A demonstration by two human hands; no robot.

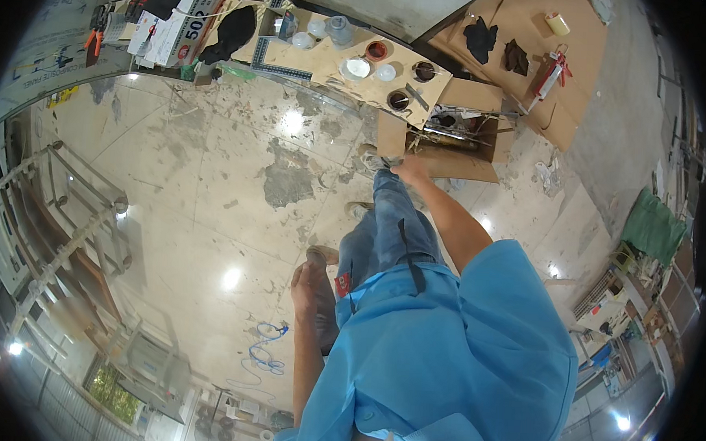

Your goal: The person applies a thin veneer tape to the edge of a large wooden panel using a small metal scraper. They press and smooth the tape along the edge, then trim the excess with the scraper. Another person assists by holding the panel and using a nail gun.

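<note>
My right hand (410, 170) reaches forward over my knee, beside the near left flap of an open cardboard box (458, 164). Its fingers are curled together; whatever they hold, if anything, is too small to make out. Mixed tools and scraps (451, 130) lie inside the box. My left hand (304, 288) hangs low at my left side, near my thigh and above a shoe (324, 255). Seen from above, its fingers are mostly hidden. Just beyond the box, a light wooden board (328, 66) carries dark-filled cups (397, 101), a red-brown cup (377, 50) and a white bowl (355, 68).
A caulking gun (550, 75), tape roll (557, 24) and black gloves (480, 40) lie on flat cardboard (527, 15) at the far right. A white carton (176, 24) stands far left. Wooden frames (77, 232) stand left. A blue hose (264, 354) lies on the stained floor.
</note>
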